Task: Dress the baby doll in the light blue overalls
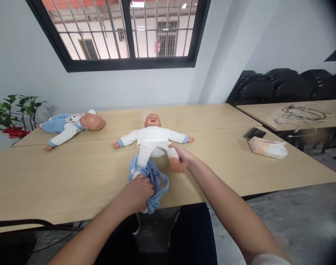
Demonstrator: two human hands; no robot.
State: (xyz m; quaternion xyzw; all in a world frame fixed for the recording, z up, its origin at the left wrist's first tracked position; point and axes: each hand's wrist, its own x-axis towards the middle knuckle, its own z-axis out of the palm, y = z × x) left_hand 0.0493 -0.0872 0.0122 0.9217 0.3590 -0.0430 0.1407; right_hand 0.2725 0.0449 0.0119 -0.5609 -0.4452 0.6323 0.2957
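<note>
A baby doll (153, 138) in white clothes lies on its back in the middle of the wooden table (74, 173), arms spread. My left hand (140, 191) is closed on a blue garment (154, 180) bunched around one of the doll's legs near the table's front edge. My right hand (181, 156) is wrapped round the doll's other leg, near the foot.
A second doll (71, 127) in blue and white lies at the back left. A potted plant (15, 114) stands at the far left. A tissue pack (267, 147) and a dark phone (254, 133) lie at the right. Cables (303, 112) rest on another table, with black chairs (281, 86) behind.
</note>
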